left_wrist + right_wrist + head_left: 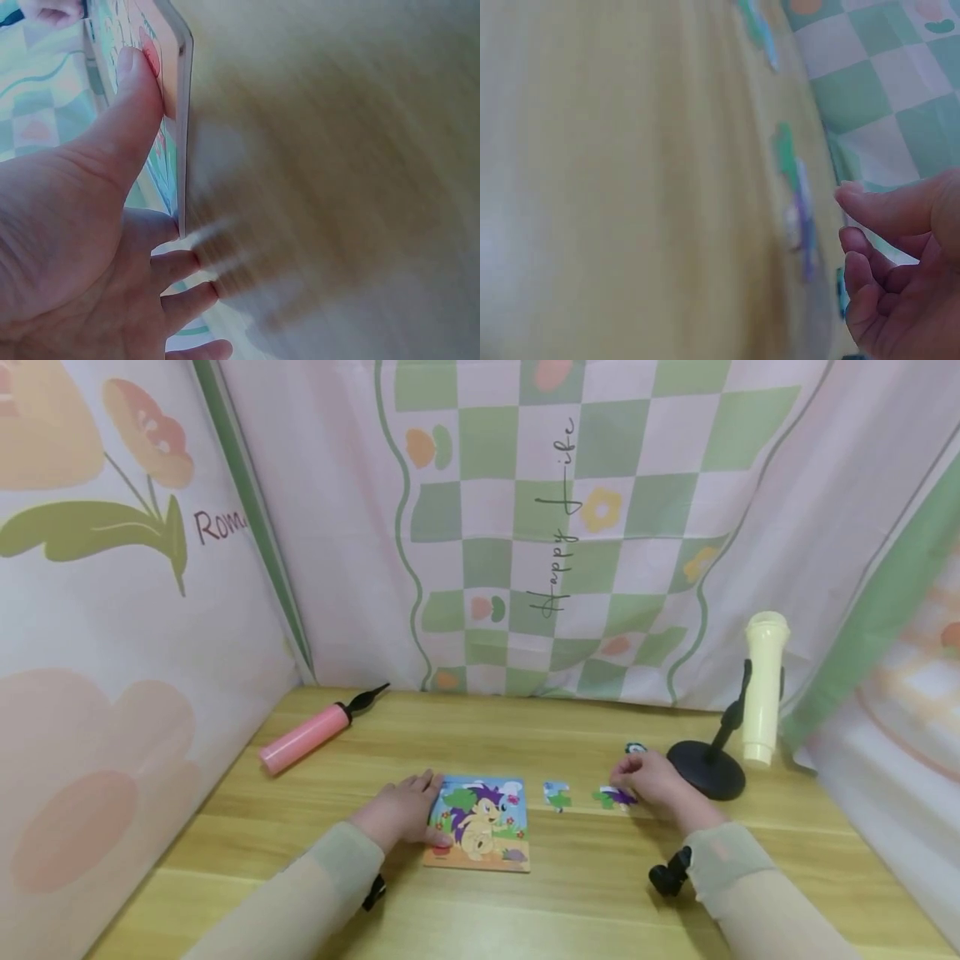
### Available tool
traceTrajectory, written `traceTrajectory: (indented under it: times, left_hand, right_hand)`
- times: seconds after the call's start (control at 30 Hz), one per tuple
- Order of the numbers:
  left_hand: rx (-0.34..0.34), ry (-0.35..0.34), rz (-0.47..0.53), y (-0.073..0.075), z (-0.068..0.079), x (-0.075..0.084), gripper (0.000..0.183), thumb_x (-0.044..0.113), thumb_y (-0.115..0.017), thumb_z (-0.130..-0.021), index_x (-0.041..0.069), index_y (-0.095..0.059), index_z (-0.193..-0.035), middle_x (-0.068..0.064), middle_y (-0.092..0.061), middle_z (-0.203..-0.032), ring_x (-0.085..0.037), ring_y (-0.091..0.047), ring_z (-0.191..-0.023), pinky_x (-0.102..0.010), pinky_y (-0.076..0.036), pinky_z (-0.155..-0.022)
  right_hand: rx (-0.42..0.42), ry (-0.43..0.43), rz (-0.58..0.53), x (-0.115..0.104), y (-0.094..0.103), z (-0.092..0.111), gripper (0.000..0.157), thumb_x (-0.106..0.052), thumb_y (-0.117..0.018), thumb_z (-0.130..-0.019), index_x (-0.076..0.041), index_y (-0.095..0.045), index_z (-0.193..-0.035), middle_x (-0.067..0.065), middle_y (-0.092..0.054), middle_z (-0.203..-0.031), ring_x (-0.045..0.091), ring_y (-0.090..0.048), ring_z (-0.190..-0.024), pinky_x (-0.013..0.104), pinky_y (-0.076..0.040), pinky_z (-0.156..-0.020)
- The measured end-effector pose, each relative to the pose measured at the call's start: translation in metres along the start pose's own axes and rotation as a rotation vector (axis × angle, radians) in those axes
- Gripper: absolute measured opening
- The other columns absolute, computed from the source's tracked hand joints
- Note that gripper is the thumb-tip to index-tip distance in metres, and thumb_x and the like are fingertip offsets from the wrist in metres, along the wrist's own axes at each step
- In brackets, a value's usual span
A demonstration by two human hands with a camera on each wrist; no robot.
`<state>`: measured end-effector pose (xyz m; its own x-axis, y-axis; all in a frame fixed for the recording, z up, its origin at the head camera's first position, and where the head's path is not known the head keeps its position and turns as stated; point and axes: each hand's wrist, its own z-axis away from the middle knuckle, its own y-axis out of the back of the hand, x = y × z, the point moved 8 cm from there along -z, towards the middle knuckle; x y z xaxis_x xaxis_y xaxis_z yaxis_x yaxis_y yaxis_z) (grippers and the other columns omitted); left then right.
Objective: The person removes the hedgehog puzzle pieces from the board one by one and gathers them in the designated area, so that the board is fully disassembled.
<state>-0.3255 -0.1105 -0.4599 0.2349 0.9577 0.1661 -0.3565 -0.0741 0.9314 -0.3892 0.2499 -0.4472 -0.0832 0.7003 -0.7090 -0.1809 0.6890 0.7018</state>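
Note:
A square jigsaw puzzle (480, 835) with a purple-haired cartoon figure lies flat on the table. My left hand (401, 810) rests at its left edge, thumb on the picture face and fingers extended by the upper left corner. In the left wrist view the thumb (135, 97) presses close to the puzzle's rim (183, 112). My right hand (651, 781) hovers by a green and purple puzzle piece (613, 797), its fingers loosely bent. The right wrist view shows a gap between thumb (885, 210) and fingers, with nothing held. A blue and green piece (557, 796) lies between that piece and the puzzle.
Just beyond my right hand lies another small dark and blue piece (635, 747). A pale yellow toy microphone (763, 693) stands on a black round base (707, 770) at the right. A pink hand pump (307, 739) lies at the back left. Patterned curtains (487, 568) enclose the table.

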Motion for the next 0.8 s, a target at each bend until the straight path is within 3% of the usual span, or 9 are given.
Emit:
traceTrajectory:
  times: [0.13,0.37,0.6,0.8]
  left_hand:
    - [0.001,0.0,-0.004,-0.001,-0.001,-0.001,0.105,0.065,-0.069,-0.079,0.009,-0.025,-0.157,-0.014,-0.024,-0.16,-0.035,-0.024,-0.145,-0.057,-0.023,-0.114]
    - [-0.004,0.0,-0.005,-0.002,-0.002,-0.002,0.106,0.066,-0.068,-0.079,0.01,-0.024,-0.157,-0.013,-0.023,-0.161,-0.035,-0.022,-0.146,-0.057,-0.023,-0.114]
    - [-0.006,0.003,0.0,-0.003,-0.002,-0.003,0.105,0.066,-0.068,-0.08,0.01,-0.024,-0.158,-0.013,-0.023,-0.161,-0.035,-0.022,-0.146,-0.057,-0.022,-0.114]
    - [-0.005,0.003,-0.008,-0.002,-0.002,-0.002,0.105,0.066,-0.067,-0.08,0.01,-0.025,-0.157,-0.013,-0.024,-0.161,-0.035,-0.023,-0.146,-0.056,-0.023,-0.114]
  right_hand:
    - [-0.008,0.016,-0.048,-0.016,0.003,-0.006,0.009,-0.004,-0.065,-0.094,0.005,-0.066,-0.095,0.011,-0.062,-0.09,0.024,-0.057,-0.082,0.036,-0.049,-0.069]
    - [0.005,0.072,0.033,-0.061,-0.004,-0.022,0.014,-0.013,-0.071,-0.091,-0.001,-0.065,-0.093,0.009,-0.062,-0.091,0.024,-0.057,-0.083,0.037,-0.049,-0.071]
    - [-0.048,0.15,-0.002,-0.111,-0.041,-0.027,0.025,-0.01,-0.077,-0.084,0.0,-0.058,-0.097,0.011,-0.058,-0.092,0.025,-0.056,-0.083,0.036,-0.051,-0.069]
    - [-0.122,0.183,0.044,-0.134,-0.085,-0.023,0.021,-0.008,-0.08,-0.081,-0.007,-0.061,-0.09,0.006,-0.059,-0.086,0.021,-0.056,-0.077,0.034,-0.05,-0.065]
